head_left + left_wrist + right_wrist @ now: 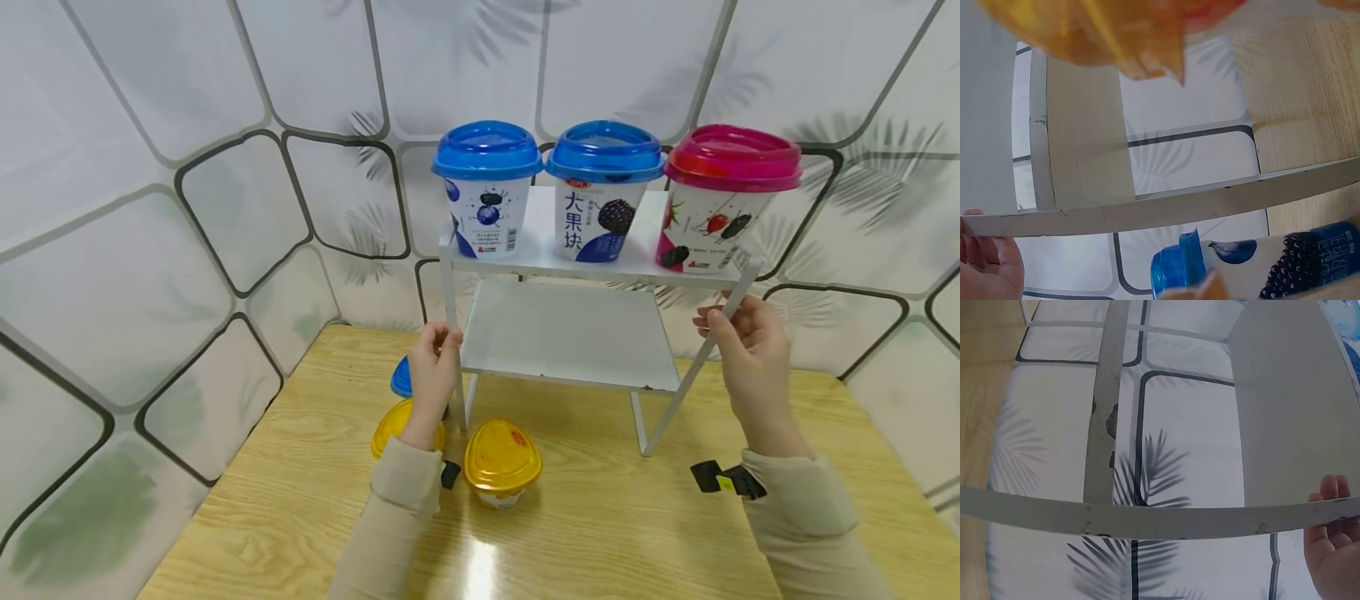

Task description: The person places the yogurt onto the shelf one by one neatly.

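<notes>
A white two-tier shelf rack (570, 329) stands in front of me. My left hand (433, 367) grips its left leg, thumb in front. On the right leg, my right hand (759, 362) holds with the thumb at the front and fingers behind. Three lidded fruit cups line the top board: one blue-lidded cup (491, 208) at left, another blue-lidded cup (600, 212) in the middle, and a pink-lidded cup (712, 221) at right. The lower board bears nothing. In the left wrist view, fingers (991, 253) wrap the leg bar; the right wrist view shows fingers (1330, 519) at the other bar.
A yellow-lidded cup (502, 458) stands on the wooden table (600, 525) before the rack. Left of it, a second yellow lid (388, 425) and a blue lid (401, 379) are partly hidden by my left hand and wrist. A patterned curtain (337, 83) surrounds the table.
</notes>
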### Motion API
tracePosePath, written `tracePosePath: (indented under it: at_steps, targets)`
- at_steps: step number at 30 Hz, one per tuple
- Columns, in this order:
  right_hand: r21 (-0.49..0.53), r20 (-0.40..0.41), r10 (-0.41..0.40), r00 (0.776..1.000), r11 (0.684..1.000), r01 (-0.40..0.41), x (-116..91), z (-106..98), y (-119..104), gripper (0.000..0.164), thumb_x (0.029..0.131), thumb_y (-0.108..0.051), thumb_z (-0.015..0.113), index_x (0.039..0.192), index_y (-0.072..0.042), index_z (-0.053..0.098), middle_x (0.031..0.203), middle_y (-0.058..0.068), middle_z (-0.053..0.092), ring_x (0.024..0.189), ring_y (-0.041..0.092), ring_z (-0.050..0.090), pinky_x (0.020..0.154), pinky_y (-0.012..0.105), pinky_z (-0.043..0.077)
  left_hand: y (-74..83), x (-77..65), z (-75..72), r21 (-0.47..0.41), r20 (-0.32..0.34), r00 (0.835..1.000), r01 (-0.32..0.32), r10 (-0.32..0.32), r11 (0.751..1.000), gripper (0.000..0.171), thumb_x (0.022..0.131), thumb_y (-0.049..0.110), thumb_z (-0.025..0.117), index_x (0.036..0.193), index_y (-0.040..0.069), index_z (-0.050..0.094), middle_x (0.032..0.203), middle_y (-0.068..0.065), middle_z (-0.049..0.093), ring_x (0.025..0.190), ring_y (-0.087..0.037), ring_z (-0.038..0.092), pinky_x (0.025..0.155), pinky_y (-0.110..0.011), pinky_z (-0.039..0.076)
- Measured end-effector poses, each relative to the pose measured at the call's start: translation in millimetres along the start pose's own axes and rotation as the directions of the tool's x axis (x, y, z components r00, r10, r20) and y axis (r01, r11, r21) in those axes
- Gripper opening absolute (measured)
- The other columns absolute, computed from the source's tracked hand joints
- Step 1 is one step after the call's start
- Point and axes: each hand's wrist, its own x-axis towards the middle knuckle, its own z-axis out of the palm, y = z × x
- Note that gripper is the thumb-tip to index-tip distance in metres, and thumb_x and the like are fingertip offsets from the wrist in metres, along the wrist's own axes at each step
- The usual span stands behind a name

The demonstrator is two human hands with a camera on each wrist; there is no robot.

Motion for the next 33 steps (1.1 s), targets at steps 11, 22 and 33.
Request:
tracePosePath:
  at_steps: [11, 22, 33]
  targets:
    - [0.006, 0.002, -0.052, 0.999, 0.999, 0.052, 0.4, -0.6, 1.1, 0.011, 0.089, -0.002, 0.048, 0.100, -0.001, 0.052, 0.081, 0.006, 0.060, 0.069, 0.012, 0.058, 0.067, 0.017, 0.047, 1.6, 0.0, 0.1, 0.012, 0.001, 1.000, -0.009, 0.009, 1.000, 0.013, 0.085, -0.002, 0.053, 0.077, -0.011, 0.050, 0.068, -0.021, 0.051, 0.056, -0.013, 0.037, 0.049, -0.017, 0.030]
    - [0.018, -0.008, -0.085, 0.996, 0.996, 0.085, 1.3, -3.7, 6.1, 0.013, 0.090, -0.006, 0.047, 0.095, 0.002, 0.055, 0.077, 0.007, 0.059, 0.066, 0.012, 0.060, 0.066, 0.018, 0.048, 1.9, -2.4, -0.5, 0.019, 0.005, 1.000, -0.014, 0.014, 1.000, 0.013, 0.085, 0.000, 0.053, 0.078, -0.011, 0.051, 0.069, -0.021, 0.051, 0.055, -0.013, 0.036, 0.049, -0.018, 0.029]
    - [-0.105, 0.001, -0.144, 0.990, 0.984, 0.143, 8.7, -5.1, 10.3, 0.009, 0.088, -0.002, 0.048, 0.088, 0.001, 0.057, 0.071, 0.003, 0.060, 0.062, 0.009, 0.060, 0.062, 0.017, 0.049, -31.7, 2.6, 3.3, -0.016, 0.014, 1.000, 0.002, -0.002, 1.000, 0.016, 0.085, 0.008, 0.055, 0.081, -0.008, 0.053, 0.071, -0.019, 0.052, 0.056, -0.015, 0.038, 0.049, -0.019, 0.030]
